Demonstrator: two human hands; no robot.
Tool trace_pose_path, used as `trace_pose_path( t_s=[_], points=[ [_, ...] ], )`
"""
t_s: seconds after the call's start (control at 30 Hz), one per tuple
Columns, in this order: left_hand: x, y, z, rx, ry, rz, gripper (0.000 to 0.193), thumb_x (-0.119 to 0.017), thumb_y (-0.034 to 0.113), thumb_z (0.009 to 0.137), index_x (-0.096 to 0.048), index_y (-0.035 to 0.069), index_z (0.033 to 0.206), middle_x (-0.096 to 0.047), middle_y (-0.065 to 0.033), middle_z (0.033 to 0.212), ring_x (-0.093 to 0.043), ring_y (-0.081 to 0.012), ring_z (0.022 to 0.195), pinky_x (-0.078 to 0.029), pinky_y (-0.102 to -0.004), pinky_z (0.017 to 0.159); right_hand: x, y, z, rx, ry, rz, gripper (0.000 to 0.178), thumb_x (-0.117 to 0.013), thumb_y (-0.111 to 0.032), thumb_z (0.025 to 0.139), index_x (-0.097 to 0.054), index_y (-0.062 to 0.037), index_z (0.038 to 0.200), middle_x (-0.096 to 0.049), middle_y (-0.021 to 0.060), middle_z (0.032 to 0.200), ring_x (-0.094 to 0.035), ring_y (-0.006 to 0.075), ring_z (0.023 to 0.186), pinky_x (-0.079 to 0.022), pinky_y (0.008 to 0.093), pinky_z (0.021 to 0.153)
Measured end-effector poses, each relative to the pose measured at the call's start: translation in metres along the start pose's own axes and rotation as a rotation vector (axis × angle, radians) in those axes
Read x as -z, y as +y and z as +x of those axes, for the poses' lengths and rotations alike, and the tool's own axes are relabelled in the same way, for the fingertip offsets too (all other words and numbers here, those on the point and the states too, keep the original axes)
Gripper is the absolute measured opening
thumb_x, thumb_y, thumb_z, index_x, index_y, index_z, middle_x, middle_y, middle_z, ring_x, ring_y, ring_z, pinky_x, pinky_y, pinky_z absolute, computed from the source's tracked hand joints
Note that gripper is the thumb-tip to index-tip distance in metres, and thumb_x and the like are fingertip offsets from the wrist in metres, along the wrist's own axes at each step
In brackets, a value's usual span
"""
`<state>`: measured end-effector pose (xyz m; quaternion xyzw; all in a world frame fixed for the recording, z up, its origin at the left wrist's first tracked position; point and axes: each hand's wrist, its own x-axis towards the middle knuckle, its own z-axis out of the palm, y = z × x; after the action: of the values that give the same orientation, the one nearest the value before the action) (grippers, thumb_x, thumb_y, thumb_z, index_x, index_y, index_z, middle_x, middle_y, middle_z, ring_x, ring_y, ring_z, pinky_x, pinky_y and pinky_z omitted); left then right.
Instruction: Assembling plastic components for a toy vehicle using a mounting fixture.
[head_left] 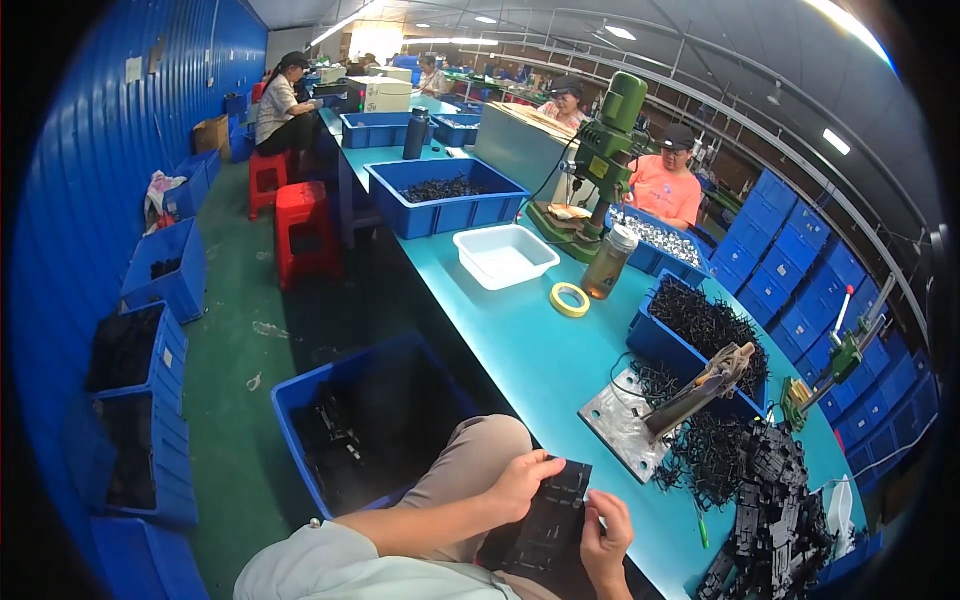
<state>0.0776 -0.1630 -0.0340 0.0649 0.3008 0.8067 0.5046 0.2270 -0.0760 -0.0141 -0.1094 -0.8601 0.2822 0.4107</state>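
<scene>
A flat black plastic panel (pixel 552 525) with small slots and clips lies over my lap at the table's near edge. My left hand (pixel 518 488) grips its upper left edge, thumb on top. My right hand (pixel 607 535) is closed at the panel's right edge, thumb and fingertips pressed together against it; any small piece between them is hidden. To the right, a pile of similar black plastic parts (pixel 775 515) covers the table's near end. Loose thin black pieces (pixel 708 455) are heaped between that pile and a metal stand (pixel 640 425) with a slanted post.
An open blue bin (pixel 290 400) with black parts sits on the floor beside my knee. Across the teal table (pixel 470 290) are a white tray (pixel 505 257), yellow tape roll (pixel 570 300), bottle (pixel 610 262), green drill press (pixel 600 150) and blue bin of thin black pieces (pixel 650 335). Co-workers sit beyond.
</scene>
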Motion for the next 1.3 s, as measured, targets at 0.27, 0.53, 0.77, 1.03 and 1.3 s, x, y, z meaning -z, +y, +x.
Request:
trace_pose_path(
  t_s=[0.27, 0.53, 0.77, 1.03, 1.3],
  points=[
    [0.013, -0.016, -0.026, 0.052, -0.102, 0.207, 0.012, -0.058, 0.016, 0.09, -0.061, 0.004, 0.09, -0.058, 0.0008, 0.082, -0.052, -0.0057, 0.075, -0.042, -0.0203, 0.067, -0.016, -0.007, -0.016, -0.771, 0.105, 0.643, 0.01, -0.066, -0.007, 0.083, -0.058, -0.0012, 0.083, -0.058, 0.0001, 0.071, -0.05, 0.0059, 0.06, -0.039, 0.0195, 0.053],
    [0.016, -0.016, -0.039, 0.147, -0.082, 0.223, 0.014, -0.058, 0.02, 0.091, -0.059, 0.007, 0.089, -0.055, 0.003, 0.079, -0.049, -0.0036, 0.072, -0.039, -0.0187, 0.063, -0.026, -0.01, -0.024, -1.014, 0.218, 0.866, 0.009, -0.065, -0.002, 0.077, -0.056, -0.0049, 0.076, -0.056, -0.0006, 0.066, -0.048, 0.0064, 0.055, -0.037, 0.0192, 0.051],
    [0.011, -0.013, -0.046, 0.161, -0.037, 0.122, 0.013, -0.058, 0.018, 0.09, -0.057, 0.005, 0.09, -0.059, -0.0007, 0.08, -0.055, -0.0066, 0.071, -0.045, -0.0206, 0.065, -0.026, -0.011, -0.025, -0.988, 0.27, 0.877, 0.01, -0.065, -0.002, 0.076, -0.055, -0.0047, 0.074, -0.056, -0.0002, 0.065, -0.047, 0.0067, 0.054, -0.037, 0.0202, 0.051],
    [0.017, -0.02, -0.042, 0.058, -0.051, 0.304, 0.012, -0.057, 0.016, 0.09, -0.057, 0.004, 0.087, -0.058, -0.0001, 0.077, -0.054, -0.0056, 0.069, -0.045, -0.0197, 0.063, -0.032, -0.011, -0.032, -0.891, 0.302, 0.834, 0.01, -0.064, -0.001, 0.077, -0.055, -0.0037, 0.076, -0.057, 0.0015, 0.07, -0.05, 0.0076, 0.061, -0.04, 0.0205, 0.058],
    [0.006, -0.012, -0.051, 0.048, -0.006, 0.297, 0.011, -0.056, 0.013, 0.09, -0.056, 0.005, 0.084, -0.057, 0.0013, 0.075, -0.052, -0.0045, 0.067, -0.044, -0.0197, 0.061, -0.029, -0.015, -0.034, -0.9, 0.269, 0.845, 0.01, -0.065, -0.001, 0.077, -0.055, -0.0026, 0.077, -0.058, 0.002, 0.071, -0.051, 0.0082, 0.062, -0.041, 0.0214, 0.06]
  ],
)
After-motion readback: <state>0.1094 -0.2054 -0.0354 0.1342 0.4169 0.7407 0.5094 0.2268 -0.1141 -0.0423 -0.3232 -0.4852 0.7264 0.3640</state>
